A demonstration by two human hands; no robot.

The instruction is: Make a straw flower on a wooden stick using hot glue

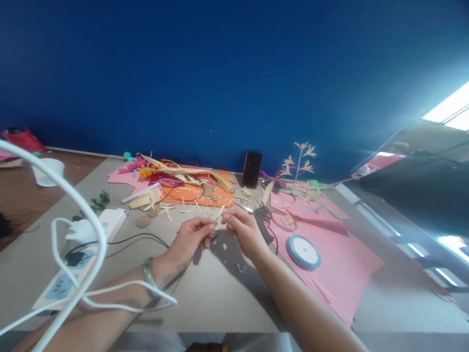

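Over the middle of the table, my left hand (192, 235) pinches a thin, pale, pointed strip (220, 211), which looks like dried husk. My right hand (246, 231) is close beside it, fingers closed in a pinch by the strip; what lies between those fingertips is too small to make out. Just right of my right hand lies a dark glue gun (263, 222), partly covered by that hand. Small pale scraps (240, 268) are scattered on the table below my hands. A bracelet (149, 276) circles my left wrist.
A power strip (60, 288) with plugs and a looping white cable (98, 234) occupy the left. Behind are an orange sheet (186, 194), dried husks (198, 173) and an upright phone (252, 169). Rightward are a ribbon roll (303, 252), pink paper (344, 264) and a husk-flower stem (298, 164).
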